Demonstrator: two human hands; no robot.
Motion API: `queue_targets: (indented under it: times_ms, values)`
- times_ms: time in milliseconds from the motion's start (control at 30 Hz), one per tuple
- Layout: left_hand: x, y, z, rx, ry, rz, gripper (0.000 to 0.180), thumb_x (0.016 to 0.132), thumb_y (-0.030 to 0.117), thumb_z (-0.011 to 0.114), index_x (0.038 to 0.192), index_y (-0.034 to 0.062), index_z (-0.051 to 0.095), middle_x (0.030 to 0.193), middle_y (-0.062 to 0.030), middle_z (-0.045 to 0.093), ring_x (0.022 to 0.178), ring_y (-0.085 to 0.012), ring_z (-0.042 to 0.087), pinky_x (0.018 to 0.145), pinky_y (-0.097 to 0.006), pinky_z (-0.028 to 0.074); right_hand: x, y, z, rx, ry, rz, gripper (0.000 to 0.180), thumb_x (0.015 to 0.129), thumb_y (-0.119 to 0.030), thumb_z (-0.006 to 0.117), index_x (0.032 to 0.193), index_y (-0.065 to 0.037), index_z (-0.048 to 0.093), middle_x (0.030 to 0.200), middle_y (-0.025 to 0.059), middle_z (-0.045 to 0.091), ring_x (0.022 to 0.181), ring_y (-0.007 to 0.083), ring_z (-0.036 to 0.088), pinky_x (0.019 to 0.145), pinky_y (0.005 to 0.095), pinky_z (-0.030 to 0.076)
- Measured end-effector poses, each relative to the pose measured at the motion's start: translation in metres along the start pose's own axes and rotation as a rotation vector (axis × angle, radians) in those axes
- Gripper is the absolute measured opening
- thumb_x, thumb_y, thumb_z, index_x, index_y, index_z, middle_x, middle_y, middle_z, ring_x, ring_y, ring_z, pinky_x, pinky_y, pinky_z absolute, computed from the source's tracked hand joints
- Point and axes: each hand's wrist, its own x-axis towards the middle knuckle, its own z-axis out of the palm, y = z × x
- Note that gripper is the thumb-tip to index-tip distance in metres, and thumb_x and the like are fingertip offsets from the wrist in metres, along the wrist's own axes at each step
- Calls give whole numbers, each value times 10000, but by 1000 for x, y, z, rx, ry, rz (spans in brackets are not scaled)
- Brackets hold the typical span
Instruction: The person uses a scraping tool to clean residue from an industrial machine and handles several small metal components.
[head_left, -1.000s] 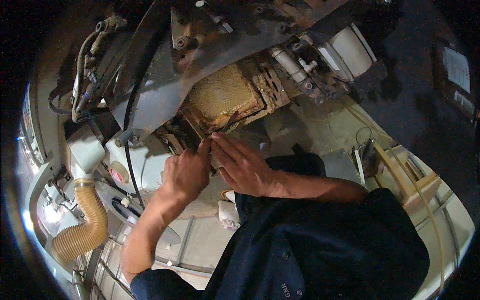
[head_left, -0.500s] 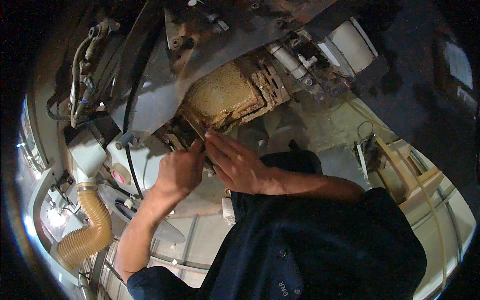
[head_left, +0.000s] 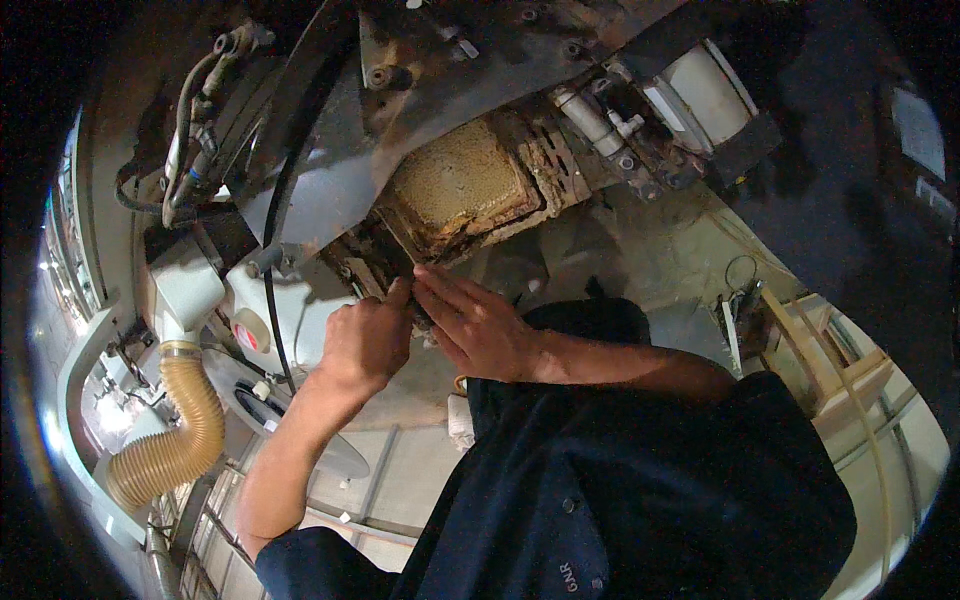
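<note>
Side by side at the lower left corner of a crusted, brownish-yellow block [head_left: 460, 180] with a pitted, honeycomb-like face are my two hands. My left hand [head_left: 366, 338] is closed in a fist, thumb uppermost; what it grips is mostly hidden. My right hand [head_left: 480, 332] lies against it with fingers stretched out and slightly apart, fingertips close to the block's corner. Something dark shows between the hands, too covered to name. A thin, narrow strip [head_left: 400, 236] runs from the fingertips along the block's left side; whether it is a tool or a fixed edge, I cannot tell.
A dark metal plate [head_left: 335, 195] and a black cable [head_left: 272, 290] hang left of the block. A pale cylinder [head_left: 590, 122] with fittings sits right of it. A ribbed tan hose [head_left: 195, 430] stands at left, a wooden frame [head_left: 830, 370] at right.
The view has shifted slightly, so the block and machine parts appear a little farther right and lower. Both hands stay together at the block's lower left corner, in nearly the same pose.
</note>
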Motion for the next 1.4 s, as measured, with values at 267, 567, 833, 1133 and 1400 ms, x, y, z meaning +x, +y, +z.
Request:
queue_targets:
  times_ms: [267, 567, 833, 1133, 1400]
  values:
    - [-5, 3, 6, 4, 74, -17, 248, 851, 143, 522, 1084, 60, 505, 691, -203, 641, 650, -397, 643, 557, -488, 518, -1, 4, 8, -35, 52, -73, 518, 820, -162, 550, 1210, 171, 471, 1322, 313, 427, 1308, 410, 352, 1086, 440, 324]
    - [1, 2, 4, 72, -15, -65, 244, 879, 196, 471, 1078, 68, 529, 761, -235, 648, 734, -416, 644, 647, -521, 512, 2, 6, 8, 74, 22, -5, 500, 845, -104, 541, 1254, 159, 422, 1356, 323, 380, 1311, 410, 346, 1110, 437, 281]
    - [2, -1, 1, 89, -76, -85, 259, 864, 191, 480, 1081, 64, 538, 782, -220, 655, 760, -407, 650, 656, -502, 523, 1, 6, 20, 127, 44, 17, 510, 837, -98, 542, 1273, 136, 420, 1375, 319, 360, 1306, 428, 344, 1103, 446, 292]
    - [7, 2, 6, 208, -109, -89, 232, 869, 151, 467, 1070, 60, 539, 767, -206, 659, 736, -399, 652, 634, -482, 527, 3, 12, 25, 144, 49, 21, 495, 856, -93, 545, 1293, 95, 409, 1378, 288, 379, 1268, 413, 406, 1039, 437, 377]
    - [-8, 0, -4, 89, -119, -109, 222, 864, 149, 477, 1051, 49, 546, 798, -205, 663, 759, -401, 649, 649, -493, 522, 0, 5, 21, 214, -5, 15, 480, 859, -64, 539, 1298, 81, 412, 1383, 282, 379, 1265, 402, 417, 1042, 435, 383]
